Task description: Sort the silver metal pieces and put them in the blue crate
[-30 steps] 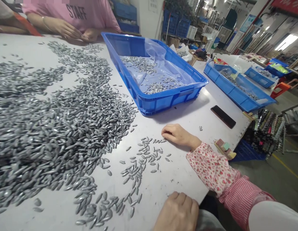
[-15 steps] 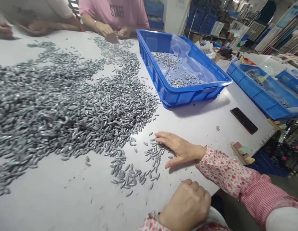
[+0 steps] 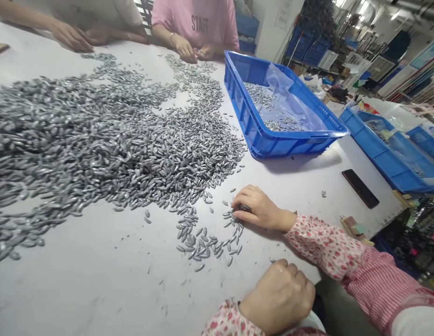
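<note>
The right hand (image 3: 260, 208), flat earlier, has been curled: its fingers (image 3: 242, 201) are closed on pieces (image 3: 202, 243) on the counter (image 3: 97, 289), before the tray (image 3: 290, 142). The left hand (image 3: 280, 294) is held fisted. Gathering is judged in hand; a firm pinch is required next.

I cannot see inside the left hand (image 3: 278, 296), which is balled into a fist. The right hand (image 3: 260, 209) curls over some small grey pieces (image 3: 234, 219), maybe gripping one. The big grey pile (image 3: 80, 140) runs off the left edge, and the far blue tray (image 3: 381, 156) off the right.
</note>
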### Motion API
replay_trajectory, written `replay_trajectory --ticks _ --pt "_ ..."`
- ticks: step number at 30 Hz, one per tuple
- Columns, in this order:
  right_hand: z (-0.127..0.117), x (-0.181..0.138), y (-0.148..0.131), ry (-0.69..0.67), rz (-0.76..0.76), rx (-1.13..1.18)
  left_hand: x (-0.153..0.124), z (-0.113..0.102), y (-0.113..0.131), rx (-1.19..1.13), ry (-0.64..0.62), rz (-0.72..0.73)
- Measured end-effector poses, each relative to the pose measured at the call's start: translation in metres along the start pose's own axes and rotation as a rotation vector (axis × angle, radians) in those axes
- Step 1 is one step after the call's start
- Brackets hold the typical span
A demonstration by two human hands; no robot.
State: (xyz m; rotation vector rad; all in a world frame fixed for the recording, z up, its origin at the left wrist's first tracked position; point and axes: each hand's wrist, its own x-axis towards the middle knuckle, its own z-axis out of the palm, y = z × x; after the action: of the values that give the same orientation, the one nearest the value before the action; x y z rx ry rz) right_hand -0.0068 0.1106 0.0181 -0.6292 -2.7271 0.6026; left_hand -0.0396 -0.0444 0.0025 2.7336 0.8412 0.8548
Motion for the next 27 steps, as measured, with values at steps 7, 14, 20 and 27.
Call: replay_trajectory --ticks 7,14,20,27 --pt "0.006 0.027 -0.009 -0.150 -0.063 -0.263 0.001 0.001 0.000 -0.002 0.046 -0.013" --pt "0.005 0.021 -0.006 -0.063 0.012 -0.290 0.003 -0.001 0.002 -0.021 0.062 0.002" --pt "0.010 0.015 -0.039 -0.209 -0.359 -0.039 0.003 0.002 0.002 -0.041 0.026 0.001" --pt "-0.003 -0.003 -0.016 -0.156 -0.293 -0.027 0.003 0.003 0.002 -0.043 0.034 -0.022"
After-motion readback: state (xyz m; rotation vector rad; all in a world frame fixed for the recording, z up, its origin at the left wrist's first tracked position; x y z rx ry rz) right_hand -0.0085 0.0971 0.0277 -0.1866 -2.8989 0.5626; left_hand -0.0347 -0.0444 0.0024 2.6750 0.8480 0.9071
